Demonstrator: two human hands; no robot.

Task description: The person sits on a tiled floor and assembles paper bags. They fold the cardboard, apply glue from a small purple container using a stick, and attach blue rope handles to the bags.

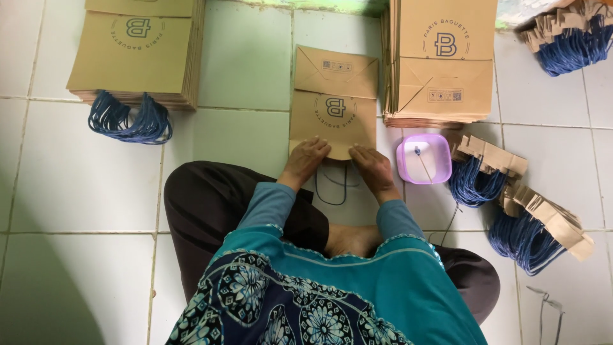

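We press our left hand (306,158) and right hand (373,167), both flat with fingers open, on the near edge of a flattened brown paper bag (333,102), its blue cord handles (332,182) near us.

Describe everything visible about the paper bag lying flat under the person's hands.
The brown paper bag lies flat on the white tiled floor, folded, its bottom flap turned over at the far end. It looks like kraft paper, with a dark round printed emblem at its middle and small marks on the flap. The left hand and right hand press on its near edge, where a thin blue cord handle loops out toward the person. It lies between two stacks of similar bags, touching neither.
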